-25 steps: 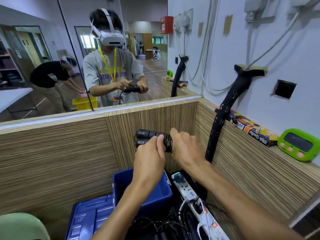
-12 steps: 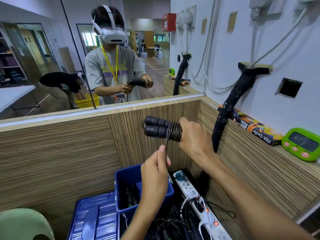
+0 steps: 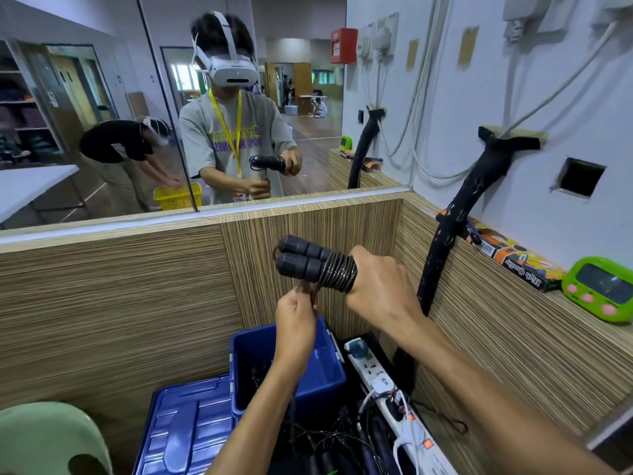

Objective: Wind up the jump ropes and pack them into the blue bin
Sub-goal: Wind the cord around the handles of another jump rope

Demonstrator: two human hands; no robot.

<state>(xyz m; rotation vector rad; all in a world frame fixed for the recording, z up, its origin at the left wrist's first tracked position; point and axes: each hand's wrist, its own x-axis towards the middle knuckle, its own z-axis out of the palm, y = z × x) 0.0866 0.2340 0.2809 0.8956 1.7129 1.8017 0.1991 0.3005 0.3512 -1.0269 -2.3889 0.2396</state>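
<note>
My right hand (image 3: 382, 286) grips a black jump rope (image 3: 310, 264): two handles held side by side, pointing left, with the cord coiled tightly around them beside my fingers. Just below and left of the handles, my left hand (image 3: 296, 317) pinches the loose end of the cord. The blue bin (image 3: 322, 378) stands open on the floor beneath my hands, with something dark lying inside it, partly hidden by my left forearm.
The bin's blue lid (image 3: 185, 423) lies flat to its left. A white power strip (image 3: 387, 389) and tangled cables (image 3: 342, 443) lie to the right. Wood-grain partition walls enclose the corner, with a mirror above. A green timer (image 3: 599, 289) sits on the right ledge. A green chair (image 3: 44, 437) is at lower left.
My left hand came off the handles and dropped below them, drawing the cord down. My right hand kept its hold on the wound handles and stayed at about the same height.
</note>
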